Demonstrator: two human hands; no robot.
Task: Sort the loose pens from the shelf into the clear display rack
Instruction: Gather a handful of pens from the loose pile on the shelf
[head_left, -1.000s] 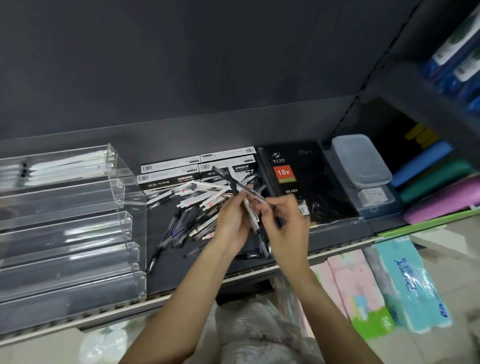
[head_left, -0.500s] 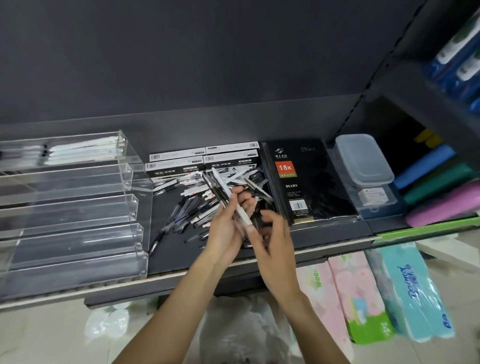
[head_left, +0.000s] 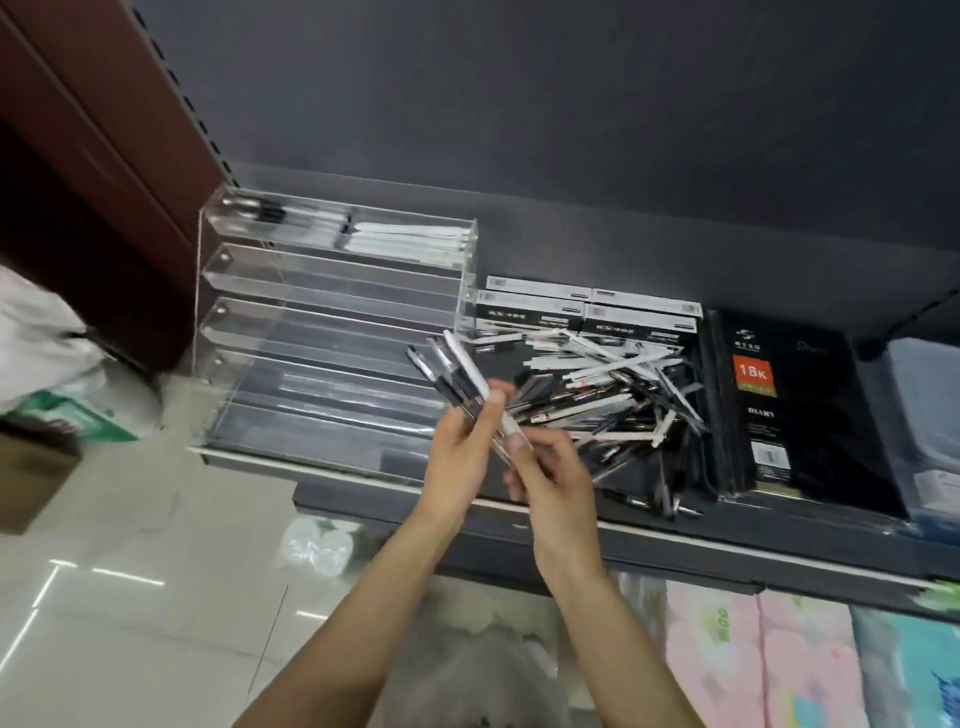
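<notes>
A heap of loose pens (head_left: 597, 395), black and white, lies on the dark shelf (head_left: 675, 540). To its left stands the clear display rack (head_left: 332, 332) with several stepped tiers; only the top tier holds pens (head_left: 395, 239). My left hand (head_left: 462, 457) grips a bundle of pens (head_left: 454, 371), fanned up and left in front of the rack's right end. My right hand (head_left: 550, 478) sits just right of it, fingertips pinching the lower end of a white pen in that bundle.
Pen boxes (head_left: 587, 309) lie behind the heap. A black 18K diary (head_left: 789, 410) lies to the right, then a clear lidded box (head_left: 930, 415). Tissue packs (head_left: 753, 660) sit below the shelf. A brown post (head_left: 104, 130) and white bags (head_left: 36, 343) stand at left.
Both hands have shifted left from above the heap toward the rack, carrying the bundle. My view has swung left, bringing the rack toward the middle.
</notes>
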